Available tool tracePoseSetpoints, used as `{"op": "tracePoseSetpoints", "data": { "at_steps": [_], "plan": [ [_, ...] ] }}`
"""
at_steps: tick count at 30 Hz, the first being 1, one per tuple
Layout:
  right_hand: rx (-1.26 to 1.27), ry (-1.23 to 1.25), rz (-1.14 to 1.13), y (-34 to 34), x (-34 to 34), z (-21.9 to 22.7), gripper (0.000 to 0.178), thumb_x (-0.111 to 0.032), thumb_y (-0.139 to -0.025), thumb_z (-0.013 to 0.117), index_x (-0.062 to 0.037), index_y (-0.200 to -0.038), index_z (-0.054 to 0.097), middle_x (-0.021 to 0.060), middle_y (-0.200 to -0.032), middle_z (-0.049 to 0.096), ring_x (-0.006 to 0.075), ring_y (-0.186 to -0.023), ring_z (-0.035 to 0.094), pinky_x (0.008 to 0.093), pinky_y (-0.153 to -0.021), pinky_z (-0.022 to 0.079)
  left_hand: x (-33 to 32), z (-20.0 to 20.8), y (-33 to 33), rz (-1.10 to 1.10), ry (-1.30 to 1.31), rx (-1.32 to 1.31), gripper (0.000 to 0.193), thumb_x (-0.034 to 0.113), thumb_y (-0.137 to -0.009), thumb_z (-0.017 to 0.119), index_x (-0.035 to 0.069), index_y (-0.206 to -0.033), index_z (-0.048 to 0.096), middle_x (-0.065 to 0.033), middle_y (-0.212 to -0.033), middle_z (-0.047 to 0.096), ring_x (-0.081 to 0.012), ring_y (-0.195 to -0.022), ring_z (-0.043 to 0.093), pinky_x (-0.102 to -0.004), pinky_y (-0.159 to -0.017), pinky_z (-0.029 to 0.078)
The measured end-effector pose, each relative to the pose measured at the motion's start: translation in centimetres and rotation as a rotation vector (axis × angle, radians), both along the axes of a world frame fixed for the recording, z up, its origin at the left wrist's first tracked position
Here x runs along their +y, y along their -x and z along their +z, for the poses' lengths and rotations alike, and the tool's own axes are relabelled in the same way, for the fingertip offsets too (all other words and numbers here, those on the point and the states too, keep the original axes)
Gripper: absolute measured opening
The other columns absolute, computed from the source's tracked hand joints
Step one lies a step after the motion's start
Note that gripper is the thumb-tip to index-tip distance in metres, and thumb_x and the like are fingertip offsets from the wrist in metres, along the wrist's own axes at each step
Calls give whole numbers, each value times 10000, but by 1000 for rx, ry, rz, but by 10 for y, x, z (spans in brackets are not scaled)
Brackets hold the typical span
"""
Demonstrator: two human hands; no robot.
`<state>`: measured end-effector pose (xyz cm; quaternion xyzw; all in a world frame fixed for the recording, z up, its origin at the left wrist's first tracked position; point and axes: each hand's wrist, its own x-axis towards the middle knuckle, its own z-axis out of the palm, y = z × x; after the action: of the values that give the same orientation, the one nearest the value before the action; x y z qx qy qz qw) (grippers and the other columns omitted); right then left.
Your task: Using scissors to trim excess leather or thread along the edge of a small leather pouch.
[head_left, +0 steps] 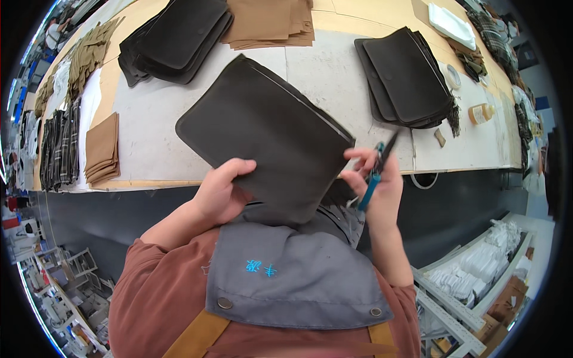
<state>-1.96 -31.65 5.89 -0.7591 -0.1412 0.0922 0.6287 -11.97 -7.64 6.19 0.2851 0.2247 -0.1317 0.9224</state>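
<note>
A flat black leather-like pouch (262,128) with rounded corners hangs tilted over the table's front edge. My left hand (225,186) is closed on its lower left side, thumb on top and the fingers hidden underneath. At the pouch's right corner, my right hand (382,182) holds a pair of blue-handled thread snips (371,186) against the palm, the dark blades pointing up and away. Its thumb and forefinger are close to the pouch's corner; whether they touch it I cannot tell. Layered edges show along the pouch's upper right side.
Stacks of similar black pouches lie at the far left (179,39) and right (409,77). Brown fabric pieces (271,21) sit at the back, more (102,149) at the left. A glue-like bottle (480,113) and a tape roll (452,76) stand right. A white-filled cart (477,262) is low right.
</note>
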Motion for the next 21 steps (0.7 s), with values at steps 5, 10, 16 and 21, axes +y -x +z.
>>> {"op": "tracePoseSetpoints", "data": {
  "at_steps": [5, 10, 16, 21],
  "plan": [
    [23, 40, 167, -21, 6, 2, 407, -213, -698, 820, -47, -895, 505, 2, -818, 565, 92, -674, 455, 229, -653, 417, -1, 21, 7, -120, -153, 89, 398, 103, -877, 490, -15, -1255, 450, -135, -1226, 531, -250, -1117, 528, -399, -949, 426],
    [283, 20, 156, -17, 5, 4, 270, -104, -776, 743, -63, -853, 488, -29, -751, 515, 49, -724, 510, 206, -647, 422, -7, 30, 9, -91, -311, 204, 443, 46, -840, 542, -17, -1264, 433, -144, -1234, 521, -263, -1126, 524, -404, -959, 431],
    [616, -193, 170, -19, -17, 5, 185, -53, -818, 676, -73, -839, 494, -6, -761, 550, 51, -708, 523, 204, -611, 423, 3, 27, 16, -28, -268, 189, 437, 23, -820, 550, -43, -1237, 438, -178, -1192, 539, -272, -1065, 570, -404, -912, 484],
    [323, 233, 352, -9, -61, -3, 661, -618, -643, 744, -35, -861, 522, -2, -710, 451, 106, -644, 411, 246, -591, 374, 2, 25, 18, 23, -298, 182, 426, 15, -807, 547, -49, -1217, 450, -191, -1145, 560, -291, -1031, 588, -411, -890, 499]
  ]
}}
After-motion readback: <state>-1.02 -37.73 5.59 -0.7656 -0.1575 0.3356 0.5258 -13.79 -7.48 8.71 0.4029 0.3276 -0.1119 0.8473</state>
